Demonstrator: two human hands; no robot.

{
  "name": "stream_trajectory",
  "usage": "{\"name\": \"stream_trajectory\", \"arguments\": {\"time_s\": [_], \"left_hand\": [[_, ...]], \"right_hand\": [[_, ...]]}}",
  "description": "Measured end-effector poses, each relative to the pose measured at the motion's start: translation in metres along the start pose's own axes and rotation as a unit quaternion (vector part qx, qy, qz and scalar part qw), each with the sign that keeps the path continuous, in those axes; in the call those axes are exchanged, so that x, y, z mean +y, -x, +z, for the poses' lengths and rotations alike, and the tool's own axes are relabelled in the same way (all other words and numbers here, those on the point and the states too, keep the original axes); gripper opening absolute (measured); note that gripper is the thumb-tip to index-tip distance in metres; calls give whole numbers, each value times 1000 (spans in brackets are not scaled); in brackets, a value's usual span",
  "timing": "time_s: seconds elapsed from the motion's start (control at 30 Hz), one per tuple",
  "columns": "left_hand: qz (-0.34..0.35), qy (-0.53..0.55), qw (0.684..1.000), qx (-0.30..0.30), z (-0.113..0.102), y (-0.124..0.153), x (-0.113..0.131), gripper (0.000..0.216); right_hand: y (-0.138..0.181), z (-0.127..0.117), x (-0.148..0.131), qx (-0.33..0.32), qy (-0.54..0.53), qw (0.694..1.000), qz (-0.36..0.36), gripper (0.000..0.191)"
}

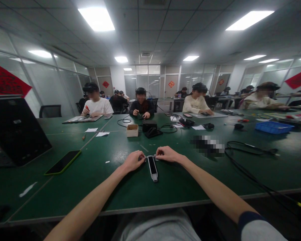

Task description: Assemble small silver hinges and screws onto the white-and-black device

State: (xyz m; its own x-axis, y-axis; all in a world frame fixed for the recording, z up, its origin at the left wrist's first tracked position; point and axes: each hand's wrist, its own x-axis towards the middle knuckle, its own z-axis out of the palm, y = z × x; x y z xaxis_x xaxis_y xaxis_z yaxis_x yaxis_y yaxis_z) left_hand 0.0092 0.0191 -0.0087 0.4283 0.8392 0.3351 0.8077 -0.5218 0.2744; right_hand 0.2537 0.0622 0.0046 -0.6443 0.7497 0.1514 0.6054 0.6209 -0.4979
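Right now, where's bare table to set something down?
Between the phone and left forearm, bar a white scrap; between that and the right forearm, nearer than the slim device. Crowded: farther off, around the cardboard box and black unit.

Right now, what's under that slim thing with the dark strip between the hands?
Green table shows on both sides of the slim thing, which seems to rest on it. Its body covers whatever is beneath; the left hand and right hand hide spots by its far end.
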Motion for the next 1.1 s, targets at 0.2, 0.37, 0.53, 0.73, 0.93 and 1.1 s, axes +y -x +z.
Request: {"name": "stream_trajectory", "arguments": {"time_s": [0.2,0.37,0.53,0.73,0.93,1.1], "left_hand": [[2,4,1000,-2,3,0,-4,17],[-2,2,1000,-2,2,0,-4,18],[-6,6,1000,-6,1,0,-2,19],[-6,7,1000,-5,2,-1,-3,19],[-11,14,1000,-9,0,0,-1,20],[-10,12,1000,-4,-1,1,0,18]], "right_hand": [[0,1,2,-1,2,1000,-6,24],[-2,2,3,4,18,1000,-23,24],[-3,3,3,3,24,999,-28,24],[-2,3,3,14,17,1000,-22,24],[0,1,0,0,19,1000,-19,27],[1,1,-1,6,21,999,-28,23]]}}
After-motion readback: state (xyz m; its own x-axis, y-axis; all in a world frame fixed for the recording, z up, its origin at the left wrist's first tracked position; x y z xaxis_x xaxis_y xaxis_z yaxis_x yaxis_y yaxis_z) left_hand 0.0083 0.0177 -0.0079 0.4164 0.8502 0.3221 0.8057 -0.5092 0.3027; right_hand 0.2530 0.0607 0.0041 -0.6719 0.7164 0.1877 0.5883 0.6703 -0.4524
